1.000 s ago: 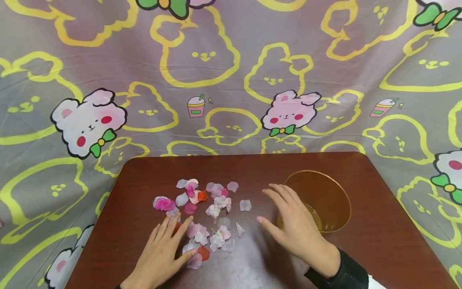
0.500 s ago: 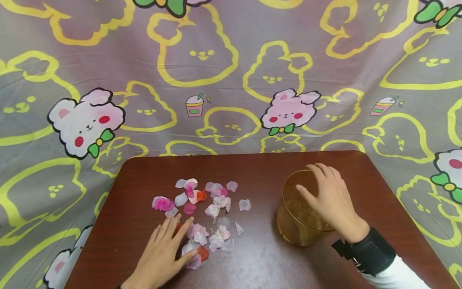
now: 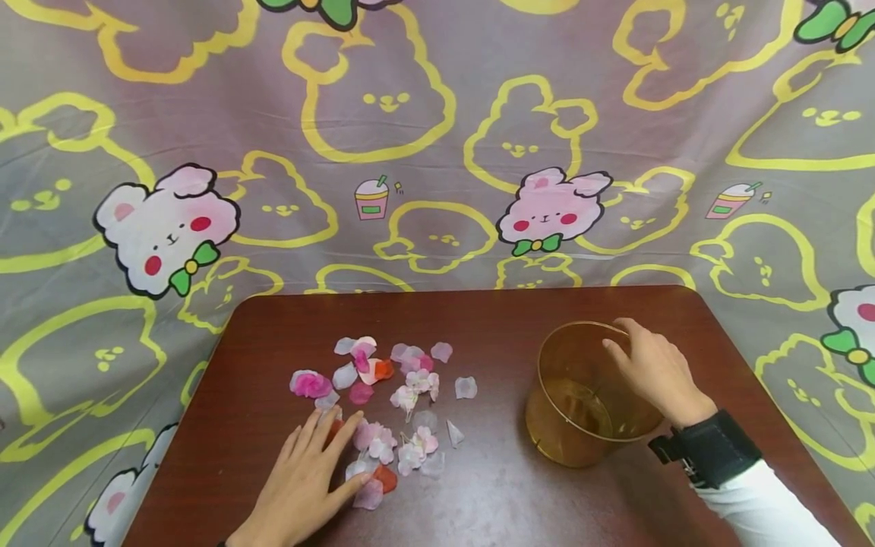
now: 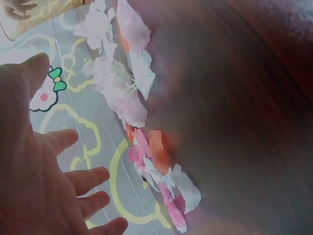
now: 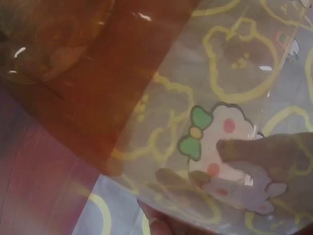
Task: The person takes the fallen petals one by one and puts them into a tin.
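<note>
A see-through amber tub (image 3: pixel 567 441) stands on the right part of the table. My right hand (image 3: pixel 659 372) grips its right rim, thumb on the inner side and fingers on the outer side. In the right wrist view the tub's clear wall (image 5: pixel 137 83) fills most of the picture, with the thumb (image 5: pixel 264 152) tinted through it. My left hand (image 3: pixel 301 475) is spread, palm down, by the near left edge of scattered artificial petals (image 3: pixel 362 393), several pink, white and orange. White-pink blossoms (image 3: pixel 410 456) lie right of its fingers. In the left wrist view its fingers (image 4: pixel 90 181) are straight, holding nothing.
The dark brown wooden table (image 3: pixel 478 327) has rounded far corners. Behind it hangs a grey cloth (image 3: pixel 437 175) with yellow outlines and cartoon bunnies. A pale petal (image 3: pixel 466 387) and a small white triangular piece (image 3: pixel 454 433) lie between the petals and the tub.
My right hand has moved right, from the tub's left side across its opening to its right rim. My left hand and the petals have stayed in place.
</note>
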`<state>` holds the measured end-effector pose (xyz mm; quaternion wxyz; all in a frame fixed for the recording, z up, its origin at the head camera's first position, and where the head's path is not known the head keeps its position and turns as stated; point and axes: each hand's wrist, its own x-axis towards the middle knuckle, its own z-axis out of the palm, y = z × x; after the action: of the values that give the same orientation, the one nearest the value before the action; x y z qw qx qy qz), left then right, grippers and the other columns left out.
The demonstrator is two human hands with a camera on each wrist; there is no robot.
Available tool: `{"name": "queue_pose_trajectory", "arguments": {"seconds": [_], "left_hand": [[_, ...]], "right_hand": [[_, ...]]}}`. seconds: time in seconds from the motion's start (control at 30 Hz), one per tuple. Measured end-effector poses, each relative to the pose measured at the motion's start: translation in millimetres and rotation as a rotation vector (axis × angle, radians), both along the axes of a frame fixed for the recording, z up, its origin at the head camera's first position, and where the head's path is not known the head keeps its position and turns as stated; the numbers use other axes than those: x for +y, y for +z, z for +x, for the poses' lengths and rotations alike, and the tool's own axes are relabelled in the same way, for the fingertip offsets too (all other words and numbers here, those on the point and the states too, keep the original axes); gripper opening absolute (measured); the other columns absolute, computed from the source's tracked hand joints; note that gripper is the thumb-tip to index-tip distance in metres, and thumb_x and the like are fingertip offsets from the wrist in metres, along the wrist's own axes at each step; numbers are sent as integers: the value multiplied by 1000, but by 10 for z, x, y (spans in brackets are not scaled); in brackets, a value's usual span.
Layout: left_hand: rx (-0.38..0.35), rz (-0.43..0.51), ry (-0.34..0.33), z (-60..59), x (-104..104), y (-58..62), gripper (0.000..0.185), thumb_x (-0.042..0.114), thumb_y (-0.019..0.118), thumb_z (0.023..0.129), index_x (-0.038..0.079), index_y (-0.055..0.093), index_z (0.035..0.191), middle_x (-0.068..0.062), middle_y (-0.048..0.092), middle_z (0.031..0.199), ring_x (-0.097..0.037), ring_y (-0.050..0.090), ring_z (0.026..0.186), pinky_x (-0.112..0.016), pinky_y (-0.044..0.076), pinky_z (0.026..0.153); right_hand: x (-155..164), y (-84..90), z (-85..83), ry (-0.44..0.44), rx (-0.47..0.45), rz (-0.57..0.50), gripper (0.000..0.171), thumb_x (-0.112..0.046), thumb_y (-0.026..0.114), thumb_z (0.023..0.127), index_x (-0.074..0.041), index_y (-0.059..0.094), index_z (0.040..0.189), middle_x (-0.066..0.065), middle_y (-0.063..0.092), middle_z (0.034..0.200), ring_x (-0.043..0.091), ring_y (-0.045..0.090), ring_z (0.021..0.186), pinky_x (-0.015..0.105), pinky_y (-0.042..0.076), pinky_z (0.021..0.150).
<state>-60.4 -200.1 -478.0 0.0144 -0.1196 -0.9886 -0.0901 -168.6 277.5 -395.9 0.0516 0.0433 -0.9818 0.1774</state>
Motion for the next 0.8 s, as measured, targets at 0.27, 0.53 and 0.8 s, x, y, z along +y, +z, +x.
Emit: {"name": "queue_pose_trajectory", "arguments": {"seconds": [0.27,0.53,0.8], "left_hand": [[-30,11,16,-39,-57,-8,82,63,68,85,25,43,154,-18,47,153,-44,37,145,-68,33,112],[-33,45,47,-124,-137,11,74,50,74,87,16,50,148,-25,49,150,-50,42,139,-70,37,108],[-34,42,48,-183,-213,-78,64,38,81,84,8,59,136,-24,60,132,-42,60,118,-63,49,93]], "right_hand": [[-16,-37,-13,13,11,9,22,-15,59,101,3,62,112,16,68,81,24,58,59,36,40,49],[-25,-57,-30,-6,2,6,14,-15,61,101,-2,62,97,10,63,73,23,56,59,36,39,51],[-9,-55,-26,-14,14,12,15,-16,62,100,-2,61,94,10,61,71,23,55,58,35,38,50]]}}
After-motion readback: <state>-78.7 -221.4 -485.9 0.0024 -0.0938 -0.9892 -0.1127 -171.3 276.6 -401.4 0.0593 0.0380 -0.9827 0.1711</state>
